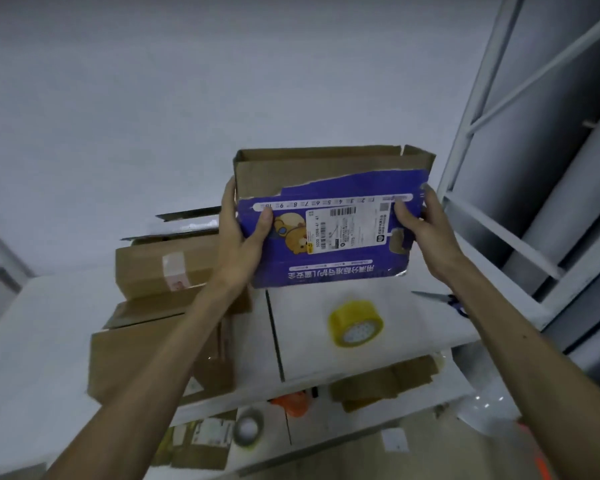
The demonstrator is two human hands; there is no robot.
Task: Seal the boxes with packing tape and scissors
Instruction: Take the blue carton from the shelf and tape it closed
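I hold a blue cardboard box [329, 251] with a bear picture and a white shipping label up above the white table [378, 344]. Its top is open and the blue print is torn along the upper edge. My left hand [243, 230] grips its left side, thumb on the front. My right hand [420, 223] grips its right side the same way. A yellow roll of packing tape [355, 322] lies on the table below the box. Blue-handled scissors [440, 299] lie at the right, partly hidden behind my right forearm.
Several brown cardboard boxes [160, 268] are stacked at the left of the table. A lower shelf holds another tape roll [248, 427], an orange object [291, 403] and flat cardboard [381, 382]. A white metal rack [499, 133] stands at the right.
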